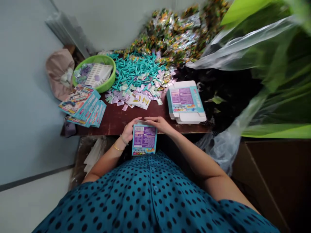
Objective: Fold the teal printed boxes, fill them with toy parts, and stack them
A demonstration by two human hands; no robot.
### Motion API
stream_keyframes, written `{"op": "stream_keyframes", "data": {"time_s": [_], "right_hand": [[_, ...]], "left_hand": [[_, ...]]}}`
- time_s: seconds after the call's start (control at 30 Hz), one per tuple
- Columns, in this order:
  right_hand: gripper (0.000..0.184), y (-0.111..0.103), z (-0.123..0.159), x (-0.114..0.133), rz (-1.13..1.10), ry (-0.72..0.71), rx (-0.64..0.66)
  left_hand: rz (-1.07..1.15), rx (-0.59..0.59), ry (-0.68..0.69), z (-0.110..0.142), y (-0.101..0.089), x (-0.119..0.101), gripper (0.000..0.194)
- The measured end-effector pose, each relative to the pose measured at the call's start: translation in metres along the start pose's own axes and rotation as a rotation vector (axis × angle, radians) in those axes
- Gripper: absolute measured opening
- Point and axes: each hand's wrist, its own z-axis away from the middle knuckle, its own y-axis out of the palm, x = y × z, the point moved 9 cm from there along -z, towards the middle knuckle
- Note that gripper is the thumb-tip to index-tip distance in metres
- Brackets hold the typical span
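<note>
From where I stand, at far left a fan of printed cartons [84, 102] hangs over the counter [113, 119], overlapping, just in front of a green basket [108, 84] holding sachets and white sheets. Next comes a heap of teal sticks [136, 68], with loose pastel sachets [118, 98] spilling toward the front and a few printed cards [141, 101] among them.

In front of that, at the near edge, the left hand [128, 132] has its grip closed on the upper left edge of a blue and purple box [145, 139]. The box is held upright or slightly tilted against the person's middle, its long axis seeming to run from the shirt [145, 181] out toward the counter, top end away from the body. That top end is where both hands meet it: the left at the side, the right hand [159, 124] across it from the right, fingers laid nearly straight along the edge. Whether the right grip pinches anything there, I cannot tell.

Farther right, nearer the right hand than the left, flattened cartons [185, 100] lie stacked; foil packets [179, 38] are piled behind, and green plastic [279, 87] drapes beyond.
</note>
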Motion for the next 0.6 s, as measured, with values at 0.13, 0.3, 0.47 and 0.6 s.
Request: {"op": "stream_keyframes", "data": {"time_s": [0.13, 0.3, 0.47, 0.6], "right_hand": [[0.035, -0.006, -0.010, -0.012, -0.068, 0.076, -0.001], [0.029, -0.004, -0.009, -0.012, -0.001, 0.032, -0.023], [0.031, 0.021, 0.007, 0.027, 0.225, -0.217, 0.212], [0.045, 0.022, 0.023, 0.035, 0.287, -0.328, 0.291]], "left_hand": [[0.060, -0.030, 0.030, 0.008, 0.009, -0.002, 0.037], [0.020, -0.015, 0.260, 0.021, 0.012, -0.013, 0.031], [-0.117, -0.085, 0.344, 0.030, 0.000, -0.017, 0.041], [-0.197, -0.115, 0.408, 0.039, -0.005, -0.027, 0.037]]}}
